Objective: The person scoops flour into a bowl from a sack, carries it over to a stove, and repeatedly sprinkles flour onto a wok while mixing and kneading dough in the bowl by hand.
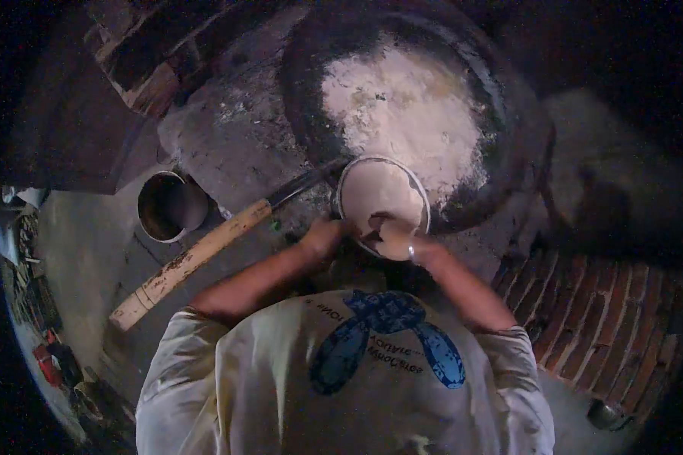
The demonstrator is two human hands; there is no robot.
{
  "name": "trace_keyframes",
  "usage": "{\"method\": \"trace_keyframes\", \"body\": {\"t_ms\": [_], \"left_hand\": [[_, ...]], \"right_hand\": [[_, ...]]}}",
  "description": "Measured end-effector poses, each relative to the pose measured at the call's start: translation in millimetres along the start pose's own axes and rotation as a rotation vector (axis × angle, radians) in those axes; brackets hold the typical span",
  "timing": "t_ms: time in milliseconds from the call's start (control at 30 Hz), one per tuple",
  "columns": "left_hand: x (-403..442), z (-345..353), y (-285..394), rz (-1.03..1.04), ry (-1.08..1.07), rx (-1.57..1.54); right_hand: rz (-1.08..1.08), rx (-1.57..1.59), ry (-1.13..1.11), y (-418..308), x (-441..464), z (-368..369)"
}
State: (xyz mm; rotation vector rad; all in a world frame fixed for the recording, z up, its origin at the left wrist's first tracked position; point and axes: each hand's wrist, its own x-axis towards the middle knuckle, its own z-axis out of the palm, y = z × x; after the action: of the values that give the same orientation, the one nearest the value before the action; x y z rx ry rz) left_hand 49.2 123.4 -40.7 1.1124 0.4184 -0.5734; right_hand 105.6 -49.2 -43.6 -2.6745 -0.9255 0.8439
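A round pale-rimmed container (382,182) with whitish contents stands in front of my body. My left hand (328,236) is closed at the container's lower left edge. Over its lower right rim is my right hand (396,238), with a bracelet at the wrist; its fingers are curled round a small dark thing too unclear to name. Just beyond the container, a large dark round pan (303,98) holds a broad patch of white material (402,114). A long tool with a wooden handle (197,262) and a dark metal shaft lies diagonally to the left, its far end near the container.
An open bucket (162,206) with a dark inside stands at the left. Bricks (592,318) form a surface at the right, with a small metal bowl (605,414) near its lower edge. Dark blocks (155,57) are at the upper left.
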Motion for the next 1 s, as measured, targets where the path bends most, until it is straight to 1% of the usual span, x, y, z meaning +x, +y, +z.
{"method": "trace_keyframes", "body": {"t_ms": [67, 100, 133, 167, 200, 233, 300, 333, 367, 400, 433, 467, 500, 533, 567, 600, 667, 700, 767, 800, 867, 900, 933, 967, 1000], "left_hand": [[-4.1, -4.1, -6.4, 0.083, 0.036, -0.04], [-7.6, -6.7, -7.4, 0.085, 0.039, -0.043], [-14.6, -7.6, -2.8, 0.029, 0.049, -0.127], [-19.7, -9.8, -0.3, -0.027, 0.058, -0.211], [-20.9, -14.2, -2.6, -0.024, 0.06, -0.214], [-19.9, -19.2, -7.6, -0.008, 0.032, -0.199], [-12.8, -27.6, -19.8, 0.011, 0.007, -0.187], [-6.2, -31.0, -27.6, -0.036, -0.034, -0.258], [-4.6, -32.0, -28.4, -0.083, -0.076, -0.328], [-4.2, -32.9, -28.4, -0.08, -0.074, -0.331], [-5.9, -32.9, -23.9, -0.056, -0.067, -0.294], [-8.0, -31.8, -18.2, -0.033, -0.06, -0.257], [-10.0, -29.7, -11.8, -0.009, -0.053, -0.22], [-11.6, -26.7, -5.4, 0.015, -0.046, -0.183], [-12.3, -22.8, 0.6, 0.038, -0.039, -0.146], [-13.4, -17.8, 6.3, 0.039, -0.04, -0.143], [-14.9, -6.4, 14.2, 0.094, 0.012, -0.148], [-13.2, -2.9, 14.1, 0.095, 0.01, -0.146], [-8.1, -1.0, 10.7, 0.134, -0.046, -0.233], [-1.2, -3.7, 6.9, 0.135, -0.047, -0.231], [10.6, -9.3, 1.0, -0.194, -0.127, 0.167], [9.7, -8.0, 0.2, -0.192, -0.126, 0.168], [5.5, -5.5, 0.3, 0.001, -0.121, 0.244], [2.9, -3.9, 1.2, 0.194, -0.116, 0.318], [2.7, -3.4, 3.4, 0.196, -0.115, 0.319]], "right_hand": [[0.034, 0.17, -0.149, -15.3, 2.0, 5.0], [0.086, 0.188, -0.142, -17.2, 3.9, 10.6], [0.083, 0.185, -0.144, -23.8, 4.0, 10.5], [0.094, 0.256, -0.137, -31.9, 3.7, 8.4], [0.105, 0.326, -0.13, -38.0, 4.3, 7.3], [0.102, 0.323, -0.131, -40.3, 6.3, 8.5], [0.088, 0.469, -0.06, -39.3, 10.9, 10.3], [0.085, 0.466, -0.062, -33.3, 12.3, 5.4], [-0.004, 0.448, 0.0, -23.1, 13.3, -3.1], [-0.093, 0.431, 0.062, -16.9, 14.2, -8.8], [0.153, 1.015, 0.119, -17.0, 13.4, -10.6], [0.152, 1.015, 0.122, -3.7, 17.2, -7.6], [0.311, 1.033, 0.199, 19.9, 24.1, -0.4], [0.47, 1.046, 0.277, 19.3, 26.0, -9.9], [0.406, 1.35, 0.26, 6.7, 17.2, -31.5], [0.404, 1.351, 0.263, 21.2, 18.4, -30.9], [0.374, 2.01, 0.232, 45.4, 20.9, -37.6], [0.372, 2.011, 0.234, 57.7, 21.9, -41.8], [0.263, 2.227, 0.376, 46.0, 19.5, -79.8], [0.26, 2.228, 0.379, 55.7, 24.5, -86.3], [0.004, 2.305, 0.246, 76.6, 34.3, -101.1], [-0.135, 2.302, 0.167, 82.4, 37.7, -108.3], [-0.138, 2.302, 0.166, 90.1, 43.0, -113.3], [-0.216, 2.259, 0.187, 99.3, 49.4, -117.2], [-0.292, 2.215, 0.207, 109.6, 55.4, -123.6]]}}
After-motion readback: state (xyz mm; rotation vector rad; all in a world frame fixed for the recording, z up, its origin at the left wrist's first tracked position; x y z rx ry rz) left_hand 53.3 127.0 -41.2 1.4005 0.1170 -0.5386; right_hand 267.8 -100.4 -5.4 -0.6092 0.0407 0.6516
